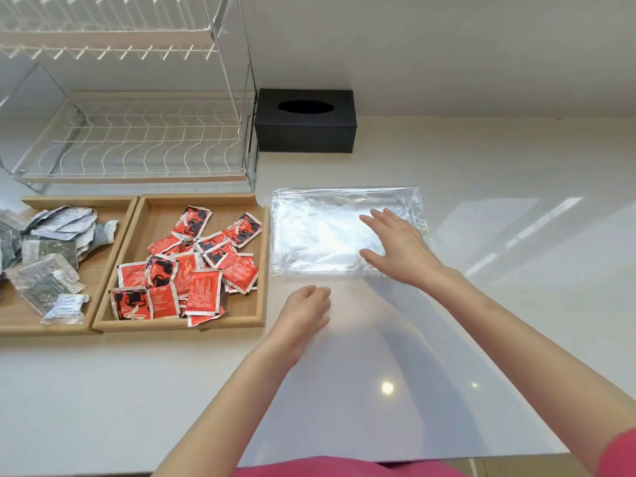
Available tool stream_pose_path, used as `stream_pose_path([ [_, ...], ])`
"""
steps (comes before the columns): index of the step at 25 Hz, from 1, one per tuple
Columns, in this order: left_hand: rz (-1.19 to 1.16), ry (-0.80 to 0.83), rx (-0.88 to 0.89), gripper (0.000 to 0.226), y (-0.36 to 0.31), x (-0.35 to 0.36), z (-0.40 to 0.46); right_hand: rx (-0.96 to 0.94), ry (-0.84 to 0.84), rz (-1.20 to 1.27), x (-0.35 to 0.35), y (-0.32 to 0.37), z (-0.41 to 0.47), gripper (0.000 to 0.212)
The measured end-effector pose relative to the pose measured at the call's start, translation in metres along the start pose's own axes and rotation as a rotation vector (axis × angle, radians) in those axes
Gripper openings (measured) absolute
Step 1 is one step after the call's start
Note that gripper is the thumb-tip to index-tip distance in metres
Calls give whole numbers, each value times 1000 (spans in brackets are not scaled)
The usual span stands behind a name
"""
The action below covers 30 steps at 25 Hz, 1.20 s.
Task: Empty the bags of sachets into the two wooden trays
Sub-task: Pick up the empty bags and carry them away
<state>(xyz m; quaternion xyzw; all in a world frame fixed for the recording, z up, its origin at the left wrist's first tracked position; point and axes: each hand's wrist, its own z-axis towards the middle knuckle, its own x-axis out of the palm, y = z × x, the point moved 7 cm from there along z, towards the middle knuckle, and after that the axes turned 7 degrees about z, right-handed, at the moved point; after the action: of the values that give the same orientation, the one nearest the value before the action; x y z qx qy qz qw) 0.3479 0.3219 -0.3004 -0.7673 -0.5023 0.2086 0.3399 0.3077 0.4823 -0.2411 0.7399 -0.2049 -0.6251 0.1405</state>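
Observation:
Two wooden trays stand side by side at the left. The left tray (113, 204) holds several grey-and-white sachets (51, 249). The right tray (241, 320) holds several red sachets (192, 266). Right of the trays, flat clear plastic bags (320, 232) lie stacked on the counter with nothing visible inside. My right hand (399, 249) rests flat on the stack's right part, fingers straight and spread. My left hand (306, 311) hovers over the counter just in front of the bags, its fingers loosely curled, holding nothing.
A black tissue box (306, 122) stands against the wall behind the bags. A clear two-tier dish rack (137, 139) stands behind the trays. The glossy white counter (481, 304) stretches to the right, and its front edge runs near my body.

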Motion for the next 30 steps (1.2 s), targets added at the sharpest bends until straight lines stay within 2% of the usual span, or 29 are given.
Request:
stream_pose_path([
  [1, -189, 14, -58, 7, -1, 5, 2, -15, 3, -8, -4, -3, 10, 57],
  [3, -458, 6, -148, 15, -2, 11, 7, -47, 5, -33, -12, -7, 35, 55],
  [9, -677, -69, -256, 13, -12, 22, 24, -39, 114, -160, -12, -26, 125, 65],
  [13, -693, -106, -291, 18, -22, 26, 34, -1, 206, -197, 11, -40, 145, 63],
  [21, -615, -230, -218, 14, -35, 25, 50, 60, 188, -203, 11, -46, 155, 78],
  [23, -587, -245, -172, 15, -36, 23, 51, 44, 162, -207, 11, -43, 150, 70],
  [25, -569, -243, -112, 11, -40, 19, 48, 30, 133, -191, 11, -43, 139, 52],
  [27, -580, -222, -47, 7, -42, 13, 39, 67, 157, -92, 12, -46, 120, 41],
  [30, -554, -225, 54, 11, -45, -4, 17, 175, 156, 252, 7, -41, 85, 37],
])
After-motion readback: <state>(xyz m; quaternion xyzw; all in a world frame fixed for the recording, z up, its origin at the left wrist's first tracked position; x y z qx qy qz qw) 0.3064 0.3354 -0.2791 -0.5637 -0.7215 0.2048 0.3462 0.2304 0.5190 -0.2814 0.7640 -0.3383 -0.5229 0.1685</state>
